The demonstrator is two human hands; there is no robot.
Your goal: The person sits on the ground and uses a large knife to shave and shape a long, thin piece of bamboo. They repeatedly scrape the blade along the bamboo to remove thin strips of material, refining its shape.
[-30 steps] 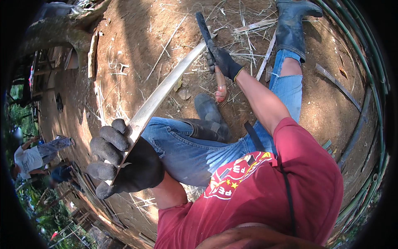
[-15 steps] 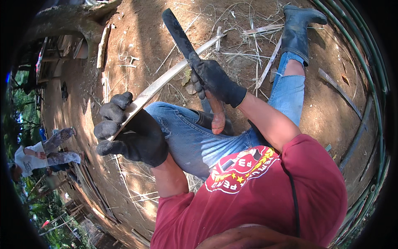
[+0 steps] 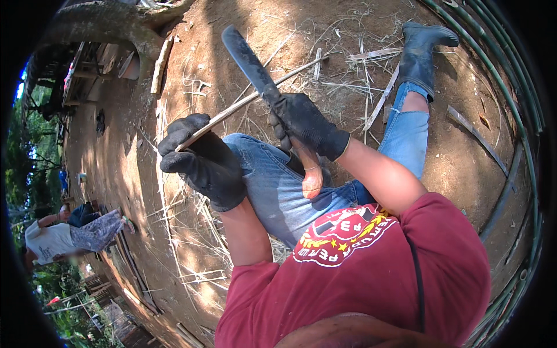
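Note:
My left hand (image 3: 203, 159), in a black glove, is closed round the near end of a long pale bamboo strip (image 3: 239, 104). The strip slants up and to the right, its narrow edge turned toward me. Gloved in black too, my right hand (image 3: 304, 123) grips a machete by its brown wooden handle (image 3: 312, 177). The dark machete blade (image 3: 246, 58) points up and left, crossing the strip just beyond my right fingers. Whether blade and strip touch, I cannot tell.
Thin bamboo shavings (image 3: 362, 87) litter the dirt around my boot (image 3: 422, 58). Green bamboo poles (image 3: 505, 75) curve along the right rim. A split slat (image 3: 476, 136) lies near them. At far left is another person (image 3: 75, 235); a tree trunk (image 3: 104, 26) stands upper left.
The bamboo strip has turned from its wide face to its narrow edge. My left hand has shifted slightly right and up; the machete sits a little lower in view.

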